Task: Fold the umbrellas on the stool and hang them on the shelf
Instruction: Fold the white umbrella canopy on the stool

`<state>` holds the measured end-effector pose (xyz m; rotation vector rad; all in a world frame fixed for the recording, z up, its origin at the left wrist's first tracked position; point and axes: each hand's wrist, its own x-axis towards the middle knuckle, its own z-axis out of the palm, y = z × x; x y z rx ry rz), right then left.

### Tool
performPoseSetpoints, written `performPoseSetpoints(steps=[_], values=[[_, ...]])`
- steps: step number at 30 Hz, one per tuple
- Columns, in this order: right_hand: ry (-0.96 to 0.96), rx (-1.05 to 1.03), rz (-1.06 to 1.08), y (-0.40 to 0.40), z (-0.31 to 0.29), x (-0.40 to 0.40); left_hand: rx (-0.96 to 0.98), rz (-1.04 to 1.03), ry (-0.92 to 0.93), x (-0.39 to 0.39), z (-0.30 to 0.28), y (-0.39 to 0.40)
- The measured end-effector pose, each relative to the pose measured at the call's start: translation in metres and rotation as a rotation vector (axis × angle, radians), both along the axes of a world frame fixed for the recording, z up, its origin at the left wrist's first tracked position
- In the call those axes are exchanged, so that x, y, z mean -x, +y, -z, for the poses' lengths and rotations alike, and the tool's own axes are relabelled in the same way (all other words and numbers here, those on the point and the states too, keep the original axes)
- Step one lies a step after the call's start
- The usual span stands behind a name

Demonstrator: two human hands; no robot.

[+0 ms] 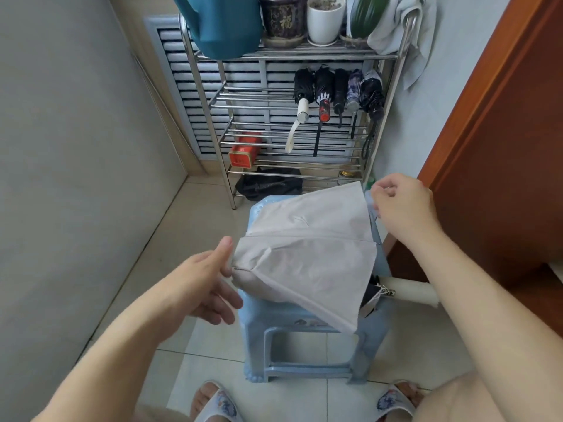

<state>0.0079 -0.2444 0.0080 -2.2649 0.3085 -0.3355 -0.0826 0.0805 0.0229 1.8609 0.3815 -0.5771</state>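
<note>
— Lying half-collapsed across the blue plastic stool (304, 324), a pale grey folding umbrella (307, 263) has its canopy panels loose and spread, its cream handle (411, 289) pointing off the stool's right side. How do the hands stand?

— The left hand (210, 284) is at the canopy's left end, thumb and fingers nearly straight, touching the fabric by the tip rather than gripping it. The right hand (402, 205) is curled, pinching something small at the canopy's far right edge, seemingly a rib tip or the fabric hem; which one cannot be told.

— And the job so far?

— Five folded umbrellas (338, 89) already hang in a row on the steel shelf (304, 56), handles and straps dangling toward the right end. This grey one looks to be the last on the stool, though anything beneath it is hidden. By my reading, its panels have yet to be gathered, wrapped and strapped, and it has yet to be hung.

— What else is around?

— A teal watering can (219, 25), plant pots (324, 19) and a cloth (399, 22) sit on the shelf's top tier, a red tin (243, 152) lower down, a dark bag (268, 182) at the bottom.
</note>
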Motion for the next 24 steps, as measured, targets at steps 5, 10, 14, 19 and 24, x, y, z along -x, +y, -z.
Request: performPoseSetpoints(steps=[5, 10, 14, 19, 24], values=[[0.006, 0.048, -0.424, 0.019, -0.029, 0.090, 0.397, -0.137, -0.280, 0.006, -0.002, -0.003], [-0.035, 0.486, -0.684, 0.042, -0.025, 0.130, 0.216, -0.090, -0.539, 0.004, 0.002, -0.012], [-0.322, 0.438, -0.572, 0.039, -0.025, 0.123, 0.068, -0.143, -0.672, -0.016, 0.007, -0.014], [-0.219, -0.301, -0.278, 0.022, -0.040, 0.084, 0.129, -0.182, -0.698, -0.037, 0.005, -0.011], [-0.114, -0.598, -0.336, 0.022, -0.038, 0.046, 0.195, -0.177, -0.674, -0.064, 0.007, -0.017]])
